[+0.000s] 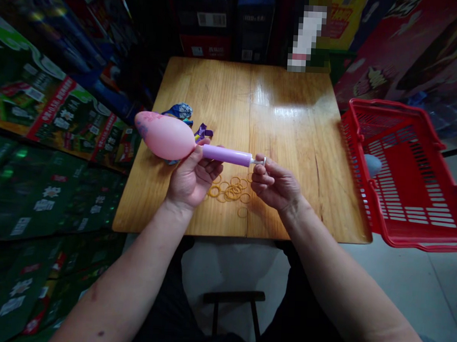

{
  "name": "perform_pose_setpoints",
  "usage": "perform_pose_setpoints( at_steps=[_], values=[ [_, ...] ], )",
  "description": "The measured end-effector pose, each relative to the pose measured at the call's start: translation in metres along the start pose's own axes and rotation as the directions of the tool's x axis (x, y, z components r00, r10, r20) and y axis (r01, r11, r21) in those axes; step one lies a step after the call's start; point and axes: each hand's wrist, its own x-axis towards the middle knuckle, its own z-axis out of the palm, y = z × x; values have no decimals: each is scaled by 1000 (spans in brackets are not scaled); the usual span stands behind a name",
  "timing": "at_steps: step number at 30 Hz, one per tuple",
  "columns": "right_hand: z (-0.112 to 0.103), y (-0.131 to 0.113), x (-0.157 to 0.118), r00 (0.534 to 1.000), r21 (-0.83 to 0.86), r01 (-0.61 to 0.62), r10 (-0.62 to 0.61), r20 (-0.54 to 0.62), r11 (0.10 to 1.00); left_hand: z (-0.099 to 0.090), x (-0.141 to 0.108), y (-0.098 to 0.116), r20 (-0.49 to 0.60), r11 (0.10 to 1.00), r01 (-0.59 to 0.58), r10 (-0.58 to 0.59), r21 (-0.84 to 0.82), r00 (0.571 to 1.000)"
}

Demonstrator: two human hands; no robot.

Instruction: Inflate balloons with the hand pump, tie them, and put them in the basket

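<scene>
My left hand (193, 177) is wrapped around a lilac hand pump (226, 155) and pinches the neck of an inflated pink balloon (164, 136) against its nozzle end. The balloon points to the left over the wooden table (292, 118). My right hand (276, 183) holds the pump's small metal plunger end (258, 161), which is partly hidden by the fingers. Loose yellow rubber bands (228, 190) lie on the table below my hands. Limp blue (180, 111) and purple (203, 133) balloons lie just behind the pink one.
A red plastic basket (373, 109) is propped at the table's right edge, with a pale blue balloon (373, 165) showing through it. Printed cartons (55, 106) are stacked on the left, with more cartons behind and to the right. A dark stool (234, 297) stands below the table's near edge.
</scene>
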Motion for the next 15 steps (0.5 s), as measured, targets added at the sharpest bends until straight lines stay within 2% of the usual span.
perform_pose_setpoints(
  at_steps=[3, 5, 10, 12, 15],
  values=[
    [0, -15, -3, 998, 2, 52, -52, -26, 999, -5, 6, 13, -45, 996, -88, 89, 16, 995],
    [-1, -17, -3, 996, 29, 74, -72, -50, 997, -6, 6, 14, -55, 992, -124, 124, 17, 991],
    [-2, 5, 2, 998, 61, -17, 21, -64, 998, -1, -7, -6, 4, 999, 34, -34, 15, 999],
    [-2, 11, 3, 998, 67, -25, 29, -59, 997, 2, -10, -11, 14, 999, 46, -46, 0, 999],
    [-1, 6, 2, 999, 82, -23, 26, -39, 996, 4, -9, -8, 19, 999, 32, -31, -29, 999]
  ],
)
